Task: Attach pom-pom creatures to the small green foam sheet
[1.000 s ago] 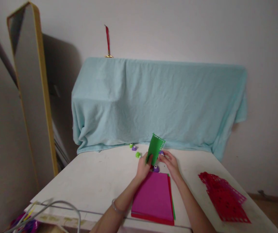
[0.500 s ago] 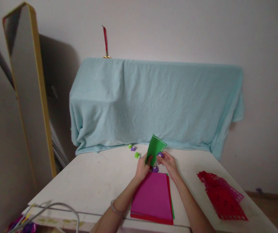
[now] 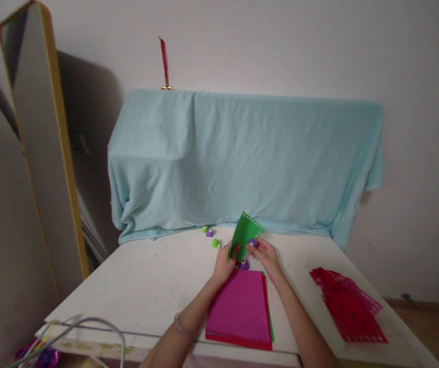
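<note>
Head view: the left hand [image 3: 225, 265] is pinching green paper [image 3: 242, 234] at its one o'clock, long axis leaning that way, while the right hand [image 3: 268, 256], nearer the paper's four-o'clock edge, is pinching a purple piece [image 3: 252, 242].

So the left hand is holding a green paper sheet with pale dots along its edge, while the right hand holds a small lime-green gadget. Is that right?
Not quite: the head view shows that the small rounded gadget in the right hand is purple, not lime-green. The left hand does hold the pale-dotted green paper sheet.
</note>
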Available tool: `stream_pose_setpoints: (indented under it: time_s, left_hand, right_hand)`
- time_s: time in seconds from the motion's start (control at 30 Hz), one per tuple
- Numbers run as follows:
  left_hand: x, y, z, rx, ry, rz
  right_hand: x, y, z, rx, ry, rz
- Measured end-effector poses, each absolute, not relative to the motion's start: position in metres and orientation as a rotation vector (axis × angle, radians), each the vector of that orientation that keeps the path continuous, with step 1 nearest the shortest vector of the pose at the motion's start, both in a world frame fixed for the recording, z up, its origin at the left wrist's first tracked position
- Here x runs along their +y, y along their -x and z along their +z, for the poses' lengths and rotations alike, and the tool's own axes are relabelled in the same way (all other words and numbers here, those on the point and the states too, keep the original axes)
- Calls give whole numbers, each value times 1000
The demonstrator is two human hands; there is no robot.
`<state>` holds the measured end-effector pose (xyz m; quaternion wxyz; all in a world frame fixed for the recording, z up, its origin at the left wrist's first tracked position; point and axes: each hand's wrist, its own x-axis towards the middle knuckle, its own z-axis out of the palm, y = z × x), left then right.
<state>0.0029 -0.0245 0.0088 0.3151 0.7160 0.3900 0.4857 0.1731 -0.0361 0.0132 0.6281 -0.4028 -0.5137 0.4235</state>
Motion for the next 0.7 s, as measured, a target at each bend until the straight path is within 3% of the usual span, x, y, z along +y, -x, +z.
stream_pose_setpoints:
  time_s: [0.7]
  left_hand:
    - [-25, -2, 9, 1007, -1879, 1286]
  right_hand:
    - [-37, -171, 15, -1170, 939, 949]
